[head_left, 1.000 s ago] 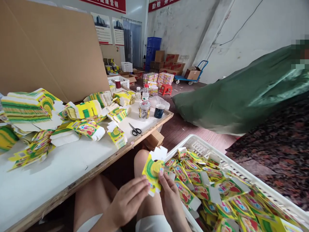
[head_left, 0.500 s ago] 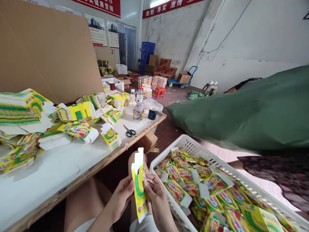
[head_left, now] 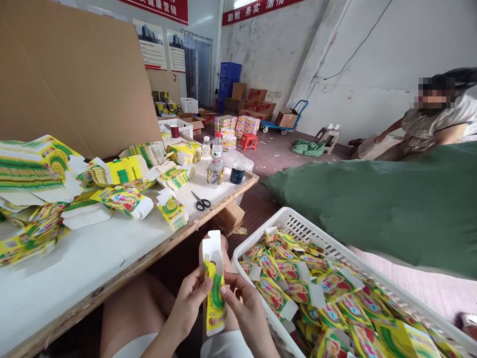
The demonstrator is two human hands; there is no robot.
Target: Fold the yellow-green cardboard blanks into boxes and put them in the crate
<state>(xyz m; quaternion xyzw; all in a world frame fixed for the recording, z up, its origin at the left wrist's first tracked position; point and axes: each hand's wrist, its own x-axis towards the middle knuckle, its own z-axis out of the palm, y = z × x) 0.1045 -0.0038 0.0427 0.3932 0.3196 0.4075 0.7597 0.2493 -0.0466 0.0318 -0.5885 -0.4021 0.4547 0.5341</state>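
Note:
Over my lap I hold a yellow and green carton [head_left: 215, 288] upright, its white flap at the top. My left hand [head_left: 188, 306] pinches its left edge and my right hand [head_left: 246, 311] pinches its right edge, fingers closed on the card. Just to the right stands a white plastic crate [head_left: 294, 219] heaped with several folded cartons of the same print [head_left: 316, 293]. Flat carton stacks [head_left: 35, 166] lie on the white table [head_left: 93, 263] to my left.
Scissors [head_left: 201, 202], a jar [head_left: 215, 171], bottles and a dark cup [head_left: 237, 174] sit at the table's far end. A large cardboard sheet [head_left: 82, 74] leans behind. A green cloth [head_left: 376, 204] spreads at the right, with a person [head_left: 428, 124] beyond it. Boxes and a blue trolley [head_left: 286, 119] stand by the far wall.
The carton went from tilted and half open to upright and narrow between my hands. The green cloth dropped lower at the right, uncovering the person behind it.

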